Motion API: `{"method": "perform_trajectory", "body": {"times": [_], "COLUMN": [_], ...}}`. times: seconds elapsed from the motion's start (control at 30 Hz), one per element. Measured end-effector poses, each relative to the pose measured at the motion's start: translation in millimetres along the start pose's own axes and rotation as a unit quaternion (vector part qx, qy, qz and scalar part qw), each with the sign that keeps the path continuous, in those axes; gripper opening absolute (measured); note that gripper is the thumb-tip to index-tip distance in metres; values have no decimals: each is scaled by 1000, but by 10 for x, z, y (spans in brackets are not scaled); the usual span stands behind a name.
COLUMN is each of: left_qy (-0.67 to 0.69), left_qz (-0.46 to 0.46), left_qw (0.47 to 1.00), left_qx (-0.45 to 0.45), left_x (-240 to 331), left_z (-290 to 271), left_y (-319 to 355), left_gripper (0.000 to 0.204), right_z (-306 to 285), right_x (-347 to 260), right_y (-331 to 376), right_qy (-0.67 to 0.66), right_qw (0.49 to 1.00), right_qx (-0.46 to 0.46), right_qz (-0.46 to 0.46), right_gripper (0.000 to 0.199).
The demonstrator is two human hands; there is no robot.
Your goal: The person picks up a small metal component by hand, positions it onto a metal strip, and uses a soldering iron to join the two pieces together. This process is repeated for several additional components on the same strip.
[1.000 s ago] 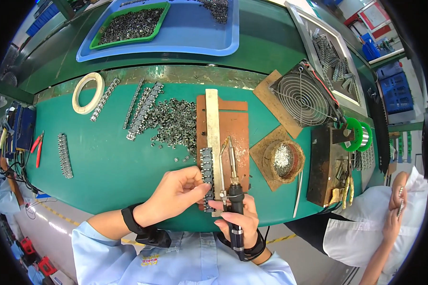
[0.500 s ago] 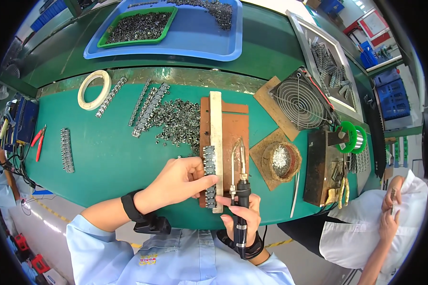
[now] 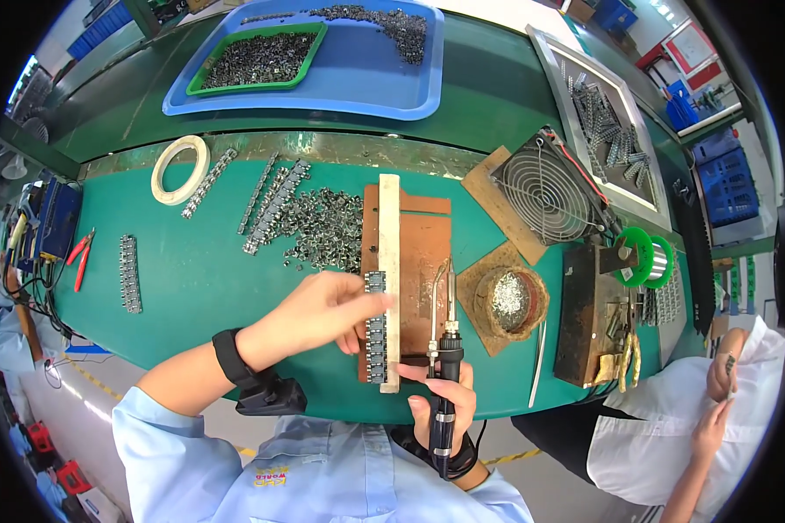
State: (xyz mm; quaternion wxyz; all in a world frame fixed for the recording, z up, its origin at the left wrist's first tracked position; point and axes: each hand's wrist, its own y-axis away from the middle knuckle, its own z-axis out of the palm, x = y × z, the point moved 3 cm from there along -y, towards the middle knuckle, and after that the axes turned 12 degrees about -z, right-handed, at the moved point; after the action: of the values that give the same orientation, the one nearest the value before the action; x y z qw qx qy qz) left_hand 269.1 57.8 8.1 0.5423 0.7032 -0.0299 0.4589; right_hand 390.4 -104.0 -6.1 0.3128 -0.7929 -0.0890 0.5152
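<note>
A narrow strip of dark circuit boards point(image 3: 376, 353) lies along the left side of a pale bar point(image 3: 388, 227) on a brown jig point(image 3: 423, 240). My left hand point(image 3: 318, 309) is over the upper part of this strip, fingers bent and closed, thumb across the strip to the bar. Whatever lies between those fingertips is hidden. In my right hand point(image 3: 460, 401) is a black soldering iron point(image 3: 448, 362) with a thin side tube, its tip pointing away from me above the jig. Left of the jig, small metal parts point(image 3: 327, 227) form a loose heap.
Board strips point(image 3: 275, 205) and a tape roll point(image 3: 180, 170) lie at the far left, red pliers point(image 3: 80, 260) nearer the edge. A round pot point(image 3: 516, 301), a fan point(image 3: 545, 187) and a solder spool point(image 3: 644, 256) stand right. A co-worker point(image 3: 672, 436) is at the right.
My left thumb has moved up along the board strip, and more boards show below it. The soldering iron stays in my right hand, its tip slightly further right. The whole view has shifted a little.
</note>
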Motion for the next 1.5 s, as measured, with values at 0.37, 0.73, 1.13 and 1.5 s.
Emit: {"method": "perform_trajectory", "body": {"times": [0.37,0.73,1.13,1.5], "left_qy": [12,-155,-274,-331], "left_qz": [11,52,250,302], "left_qw": [999,986,877,820], "left_qx": [41,23,305,357], "left_x": [29,-82,32,90], "left_z": [13,259,-413,-435], "left_y": [-45,327,325,167], "left_gripper": [34,33,21,26], "right_z": [-25,-35,-43,-45], "right_x": [-1,-2,-28,-50], "right_y": [-82,-27,-85,-58], "right_qy": [-45,-36,-22,-24], "right_qw": [997,999,999,998], "right_qx": [54,29,36,42], "right_qz": [-20,13,0,28], "right_gripper": [30,27,26,25]}}
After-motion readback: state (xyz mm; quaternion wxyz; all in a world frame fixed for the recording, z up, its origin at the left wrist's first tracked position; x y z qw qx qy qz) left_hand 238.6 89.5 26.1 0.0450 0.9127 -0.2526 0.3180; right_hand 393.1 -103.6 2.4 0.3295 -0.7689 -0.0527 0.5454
